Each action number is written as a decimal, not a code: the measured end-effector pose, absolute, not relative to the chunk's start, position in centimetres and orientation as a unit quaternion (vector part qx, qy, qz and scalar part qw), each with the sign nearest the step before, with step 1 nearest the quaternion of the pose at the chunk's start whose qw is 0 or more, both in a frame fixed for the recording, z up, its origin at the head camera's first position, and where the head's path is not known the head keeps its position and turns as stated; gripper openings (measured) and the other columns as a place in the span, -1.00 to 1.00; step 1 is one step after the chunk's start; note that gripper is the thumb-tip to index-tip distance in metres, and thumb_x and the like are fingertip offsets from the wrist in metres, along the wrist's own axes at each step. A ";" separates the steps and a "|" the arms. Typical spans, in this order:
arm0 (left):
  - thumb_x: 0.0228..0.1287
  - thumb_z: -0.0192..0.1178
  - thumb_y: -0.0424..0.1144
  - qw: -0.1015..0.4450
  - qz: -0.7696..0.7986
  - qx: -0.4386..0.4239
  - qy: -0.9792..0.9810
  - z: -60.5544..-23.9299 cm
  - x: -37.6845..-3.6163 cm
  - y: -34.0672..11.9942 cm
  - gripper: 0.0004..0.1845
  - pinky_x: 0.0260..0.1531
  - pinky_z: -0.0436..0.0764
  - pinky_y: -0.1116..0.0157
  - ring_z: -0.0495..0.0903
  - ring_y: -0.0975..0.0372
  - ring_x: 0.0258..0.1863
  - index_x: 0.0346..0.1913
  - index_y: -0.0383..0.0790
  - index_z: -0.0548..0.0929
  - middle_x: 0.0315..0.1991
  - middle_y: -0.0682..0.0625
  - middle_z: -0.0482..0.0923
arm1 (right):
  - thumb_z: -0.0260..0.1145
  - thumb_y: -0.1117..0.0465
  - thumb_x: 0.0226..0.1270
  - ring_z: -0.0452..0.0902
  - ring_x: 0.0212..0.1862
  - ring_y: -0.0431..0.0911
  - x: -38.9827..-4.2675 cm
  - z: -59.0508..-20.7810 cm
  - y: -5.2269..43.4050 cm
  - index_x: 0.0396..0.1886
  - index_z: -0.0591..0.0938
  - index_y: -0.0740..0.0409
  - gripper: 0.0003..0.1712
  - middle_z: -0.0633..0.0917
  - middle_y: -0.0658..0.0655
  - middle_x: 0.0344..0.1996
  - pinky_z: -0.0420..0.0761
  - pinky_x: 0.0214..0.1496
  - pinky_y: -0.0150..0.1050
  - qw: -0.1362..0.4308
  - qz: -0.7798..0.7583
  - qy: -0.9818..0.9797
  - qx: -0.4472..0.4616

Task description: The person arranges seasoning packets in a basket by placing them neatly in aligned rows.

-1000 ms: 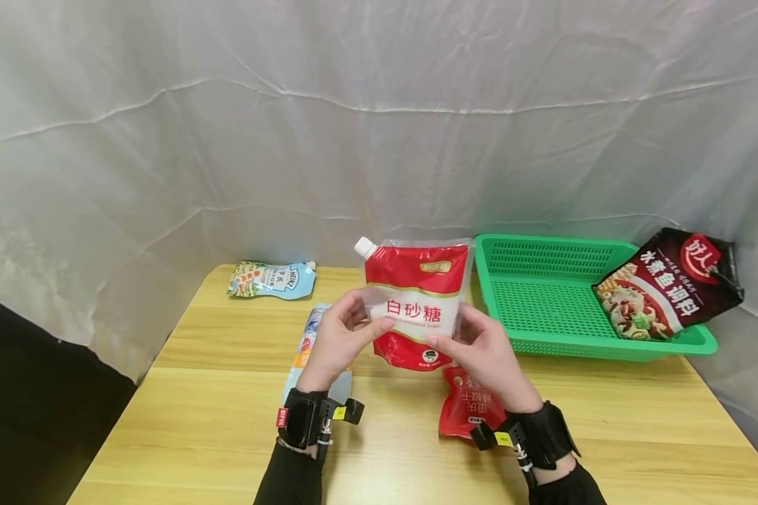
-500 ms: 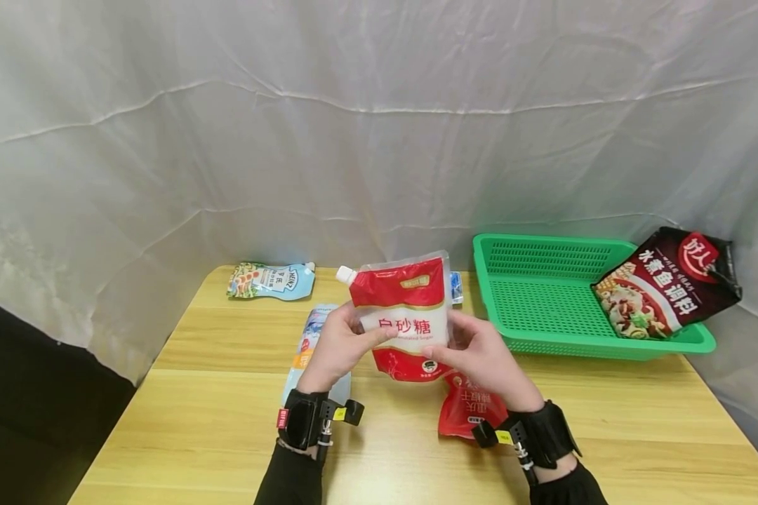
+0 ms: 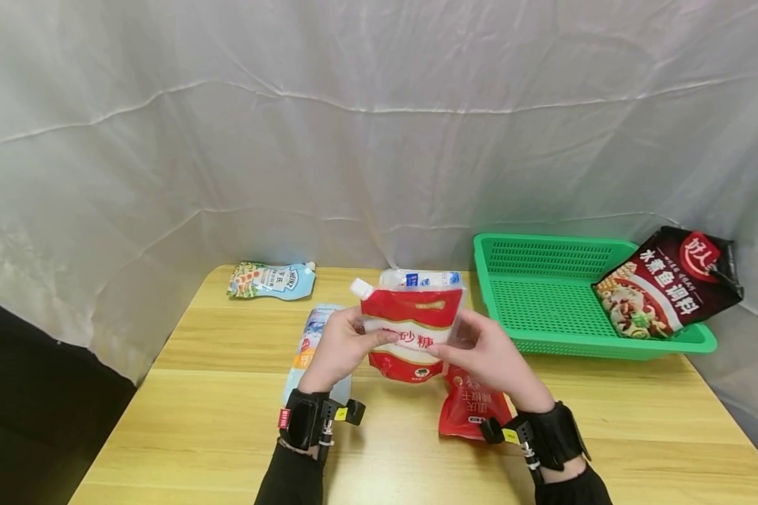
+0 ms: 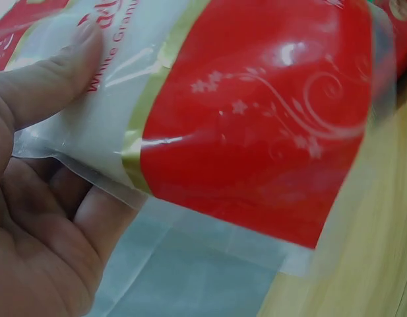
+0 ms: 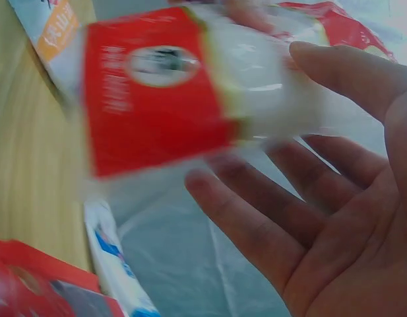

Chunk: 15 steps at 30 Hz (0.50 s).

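Grey sheet (image 3: 379, 161): hung creased behind the tabletop and along both sides.
Tabletop (image 3: 215, 428): ran in pale wood planks toward the sheet.
Sugar pouch (image 3: 410, 307): was held above the middle of the tabletop, slightly tilted, white cap up at the left corner, lettering partly covered by thumbs.
Left grip (image 3: 340, 351): pinched the pouch's left edge, thumb in front, fingers behind.
Right grip (image 3: 495, 356): pinched the right edge likewise, thumb on the front, fingers behind.
White-and-blue packet (image 3: 426, 278): lay just beyond the pouch, lower part hidden by it from the head view.
Light-blue pouch (image 3: 308, 337): lay beneath the left grip, partly covered by hand and wrist.
Red packet (image 3: 470, 410): lay beneath the right grip, upper part blocked from the head view.
Heinz pouch (image 3: 271, 280): lay flat near the far left corner, well apart from both hands.
Green basket (image 3: 537, 301): stood at the far right.
Dark seasoning bag (image 3: 663, 287): rested tilted in the basket's right end, jutting past the rim.
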<state>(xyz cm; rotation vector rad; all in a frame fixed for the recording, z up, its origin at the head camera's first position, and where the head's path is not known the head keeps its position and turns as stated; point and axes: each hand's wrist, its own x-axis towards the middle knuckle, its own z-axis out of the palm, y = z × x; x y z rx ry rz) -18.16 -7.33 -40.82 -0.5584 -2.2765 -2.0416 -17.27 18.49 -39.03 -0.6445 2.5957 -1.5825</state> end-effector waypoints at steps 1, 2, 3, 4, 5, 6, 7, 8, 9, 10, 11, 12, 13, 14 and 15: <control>0.24 0.50 -0.30 0.011 -0.650 -0.178 -0.738 -40.8 -18.2 -7.3 -0.62 -0.05 0.75 0.14 0.77 0.11 -0.06 0.13 -0.16 0.76 0.01 -0.04 0.79 | 0.59 0.19 0.25 0.66 -0.26 -0.03 -17.2 -38.8 18.7 0.20 0.64 0.18 -0.46 0.76 0.13 -0.18 0.72 -0.25 -0.22 0.010 -0.510 0.835 -0.207; 0.25 0.50 -0.29 0.006 -0.641 -0.178 -0.746 -40.9 -18.1 -7.3 -0.62 -0.05 0.75 0.14 0.77 0.13 -0.06 0.13 -0.14 0.77 0.00 -0.02 0.79 | 0.58 0.20 0.25 0.66 -0.26 -0.03 -17.0 -38.6 18.9 0.21 0.64 0.16 -0.45 0.75 0.14 -0.16 0.72 -0.25 -0.22 0.003 -0.512 0.834 -0.208; 0.25 0.50 -0.28 0.001 -0.634 -0.177 -0.753 -40.9 -18.1 -7.3 -0.63 -0.05 0.75 0.15 0.77 0.14 -0.06 0.12 -0.11 0.77 0.00 -0.01 0.79 | 0.58 0.21 0.26 0.68 -0.25 -0.02 -16.9 -38.3 19.1 0.23 0.63 0.14 -0.45 0.75 0.15 -0.14 0.74 -0.25 -0.21 0.000 -0.518 0.830 -0.208; 0.25 0.50 -0.27 -0.004 -0.627 -0.179 -0.758 -40.9 -18.1 -7.2 -0.63 -0.04 0.74 0.14 0.76 0.14 -0.05 0.13 -0.09 0.78 0.00 0.01 0.79 | 0.58 0.22 0.26 0.69 -0.26 -0.01 -16.8 -38.1 19.3 0.25 0.63 0.11 -0.43 0.74 0.16 -0.13 0.76 -0.26 -0.18 -0.003 -0.524 0.826 -0.207; 0.25 0.50 -0.27 -0.007 -0.621 -0.181 -0.763 -40.9 -18.1 -7.2 -0.63 -0.03 0.74 0.14 0.76 0.14 -0.04 0.13 -0.07 0.78 0.01 0.02 0.79 | 0.58 0.23 0.26 0.69 -0.28 -0.01 -16.6 -37.9 19.4 0.30 0.62 0.08 -0.40 0.74 0.16 -0.11 0.76 -0.27 -0.17 -0.006 -0.526 0.825 -0.207; 0.26 0.49 -0.27 -0.010 -0.614 -0.184 -0.768 -40.9 -18.1 -7.1 -0.63 -0.02 0.74 0.13 0.76 0.15 -0.03 0.13 -0.05 0.78 0.01 0.04 0.79 | 0.58 0.23 0.26 0.70 -0.30 -0.01 -16.5 -37.6 19.6 0.30 0.62 0.05 -0.40 0.74 0.16 -0.11 0.77 -0.28 -0.16 -0.009 -0.526 0.825 -0.207; 0.26 0.49 -0.28 -0.012 -0.608 -0.188 -0.772 -40.8 -18.0 -7.1 -0.64 -0.01 0.73 0.12 0.76 0.15 -0.03 0.13 -0.04 0.79 0.00 0.04 0.79 | 0.58 0.23 0.26 0.71 -0.32 -0.01 -16.4 -37.4 19.7 0.30 0.64 0.04 -0.40 0.75 0.16 -0.12 0.78 -0.29 -0.13 -0.008 -0.528 0.824 -0.207; 0.27 0.49 -0.28 -0.014 -0.600 -0.193 -0.776 -40.8 -18.0 -7.0 -0.64 0.00 0.73 0.12 0.75 0.15 -0.02 0.13 -0.03 0.79 0.01 0.05 0.79 | 0.58 0.22 0.26 0.72 -0.35 -0.02 -16.2 -37.2 19.8 0.29 0.65 0.03 -0.41 0.77 0.15 -0.16 0.78 -0.31 -0.11 -0.007 -0.525 0.825 -0.208; 0.27 0.48 -0.28 -0.017 -0.595 -0.198 -0.779 -40.8 -18.0 -7.0 -0.64 0.00 0.73 0.12 0.76 0.15 -0.02 0.12 -0.04 0.79 0.01 0.06 0.79 | 0.58 0.22 0.25 0.72 -0.40 -0.03 -16.1 -37.1 19.9 0.26 0.67 0.04 -0.43 0.78 0.14 -0.19 0.78 -0.34 -0.12 -0.006 -0.520 0.828 -0.208; 0.28 0.48 -0.29 -0.020 -0.589 -0.203 -0.782 -40.8 -18.0 -6.9 -0.65 0.01 0.73 0.13 0.76 0.16 -0.02 0.12 -0.04 0.80 0.01 0.06 0.79 | 0.59 0.22 0.25 0.71 -0.44 -0.05 -16.0 -36.9 20.0 0.23 0.69 0.07 -0.47 0.79 0.13 -0.22 0.77 -0.36 -0.11 -0.006 -0.512 0.833 -0.210; 0.28 0.47 -0.29 -0.023 -0.583 -0.205 -0.786 -40.7 -17.9 -6.9 -0.66 0.00 0.74 0.14 0.76 0.17 -0.03 0.12 -0.05 0.80 0.00 0.06 0.80 | 0.59 0.23 0.24 0.71 -0.46 -0.06 -15.9 -36.8 20.0 0.19 0.71 0.11 -0.50 0.80 0.12 -0.22 0.76 -0.38 -0.14 -0.005 -0.504 0.837 -0.213; 0.29 0.47 -0.29 -0.026 -0.578 -0.206 -0.789 -40.7 -17.9 -6.9 -0.67 -0.01 0.74 0.16 0.77 0.17 -0.04 0.11 -0.05 0.80 0.00 0.06 0.80 | 0.59 0.24 0.23 0.71 -0.47 -0.07 -15.9 -36.7 20.0 0.16 0.73 0.14 -0.52 0.81 0.13 -0.21 0.76 -0.39 -0.14 -0.001 -0.502 0.838 -0.214; 0.29 0.46 -0.29 -0.028 -0.574 -0.207 -0.792 -40.7 -17.9 -6.9 -0.67 -0.02 0.74 0.17 0.77 0.17 -0.04 0.11 -0.07 0.80 -0.01 0.05 0.80 | 0.59 0.25 0.23 0.71 -0.49 -0.09 -15.8 -36.7 20.0 0.13 0.74 0.17 -0.55 0.81 0.15 -0.22 0.76 -0.40 -0.14 0.004 -0.501 0.839 -0.213; 0.29 0.46 -0.29 -0.029 -0.570 -0.207 -0.795 -40.7 -17.8 -6.9 -0.67 -0.03 0.74 0.18 0.77 0.17 -0.05 0.11 -0.07 0.80 -0.01 0.05 0.80 | 0.59 0.25 0.23 0.70 -0.50 -0.10 -15.8 -36.6 19.9 0.10 0.76 0.19 -0.57 0.82 0.15 -0.21 0.75 -0.41 -0.16 0.004 -0.500 0.840 -0.210; 0.29 0.47 -0.29 -0.030 -0.567 -0.206 -0.797 -40.7 -17.8 -6.9 -0.67 -0.03 0.75 0.18 0.77 0.17 -0.05 0.11 -0.08 0.80 -0.01 0.05 0.80 | 0.59 0.26 0.23 0.69 -0.50 -0.10 -15.8 -36.6 19.8 0.07 0.77 0.21 -0.60 0.82 0.16 -0.18 0.75 -0.41 -0.18 0.004 -0.501 0.840 -0.207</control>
